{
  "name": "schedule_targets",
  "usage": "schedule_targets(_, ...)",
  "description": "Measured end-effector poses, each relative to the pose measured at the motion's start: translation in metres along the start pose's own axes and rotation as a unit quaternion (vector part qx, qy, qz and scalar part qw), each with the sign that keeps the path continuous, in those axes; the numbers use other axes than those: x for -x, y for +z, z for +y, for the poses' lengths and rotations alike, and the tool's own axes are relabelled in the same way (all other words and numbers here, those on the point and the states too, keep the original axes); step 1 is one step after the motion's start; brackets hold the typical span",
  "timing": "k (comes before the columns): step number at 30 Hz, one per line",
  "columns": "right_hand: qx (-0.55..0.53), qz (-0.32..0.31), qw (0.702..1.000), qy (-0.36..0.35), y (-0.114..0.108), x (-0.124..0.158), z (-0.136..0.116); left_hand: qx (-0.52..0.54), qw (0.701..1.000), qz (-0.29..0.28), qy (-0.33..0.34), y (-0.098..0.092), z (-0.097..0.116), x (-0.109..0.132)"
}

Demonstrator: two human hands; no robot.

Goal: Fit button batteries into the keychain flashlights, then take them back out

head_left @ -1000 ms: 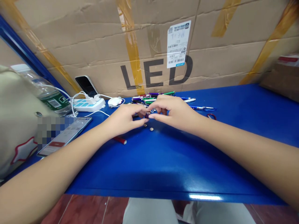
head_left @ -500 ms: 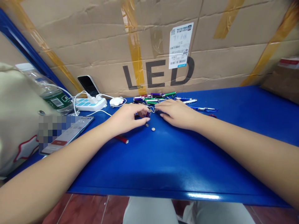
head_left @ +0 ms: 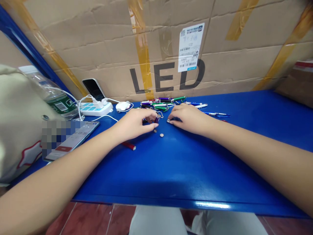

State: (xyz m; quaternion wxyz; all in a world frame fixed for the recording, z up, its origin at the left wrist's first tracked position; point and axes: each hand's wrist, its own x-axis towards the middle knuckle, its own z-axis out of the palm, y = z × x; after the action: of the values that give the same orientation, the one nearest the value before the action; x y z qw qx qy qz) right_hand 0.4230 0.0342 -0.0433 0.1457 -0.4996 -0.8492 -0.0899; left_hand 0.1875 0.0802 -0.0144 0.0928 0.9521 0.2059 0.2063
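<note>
Over the glossy blue tabletop [head_left: 171,169], just in front of the pen heap, we have a short purple tube [head_left: 156,119], smooth and metallic, silvery at its top end, grasped between the thumb and curled fingers of our left hand [head_left: 138,122]. Across the gap, our right hand [head_left: 187,119] pinches a small silvery disc [head_left: 168,121] between thumb and fingertip; whether it is clear of the table, we can't tell. Below them lie two more round pieces, a flat coin-like disc [head_left: 161,135] and a darker one [head_left: 155,131] under our left thumb. A slim red tube [head_left: 129,146] pokes out beside our left wrist, round and shiny. Behind, what a tangle: a heap of pens [head_left: 162,103], glossy green, purple, black and silver, with a blue pen [head_left: 216,114] off to the right.

On to the lettering! Creased brown cardboard [head_left: 102,42] shouts "LED" in bold black, crossed by shiny amber tape [head_left: 144,58]. Its white shipping label [head_left: 191,47] carries barcodes, the fine print too small for us. Over left, another barcode marks the green wrapper of a clear plastic bottle [head_left: 61,101].
</note>
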Motion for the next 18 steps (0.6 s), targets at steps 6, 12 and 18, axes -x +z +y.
schedule_targets(6, 0.005, 0.01, 1.0, 0.013, -0.002, 0.0, -0.005, 0.007, 1.0, -0.011, -0.002, 0.0, 0.0, -0.001)
schedule_targets(12, -0.069, 0.02, 0.989, -0.126, -0.002, 0.0, -0.014, 0.005, 1.0, -0.021, 0.009, -0.001, 0.0, 0.0)
schedule_targets(18, -0.078, 0.01, 0.996, -0.048, 0.001, -0.005, -0.03, -0.007, 1.0, 0.002, 0.013, -0.001, -0.001, 0.0)
